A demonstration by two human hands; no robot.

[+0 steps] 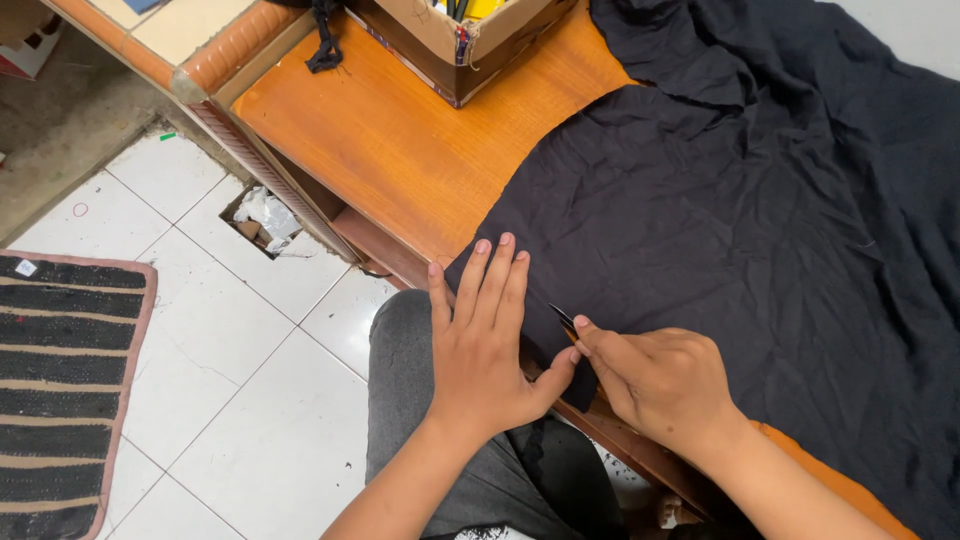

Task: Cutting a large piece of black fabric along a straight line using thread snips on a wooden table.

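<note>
Flat, left hand pins black cloth; right hand's grip pinches a thin tool.

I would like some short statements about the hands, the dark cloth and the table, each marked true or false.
1. The left hand lies flat on the black cloth. True.
2. The right hand holds a thin dark tool at the cloth's edge. True.
3. The cloth is white. False: it is black.
4. The cardboard box stands on the tiled floor. False: it stands on the wooden table.
5. A striped mat lies on the floor. True.
</note>
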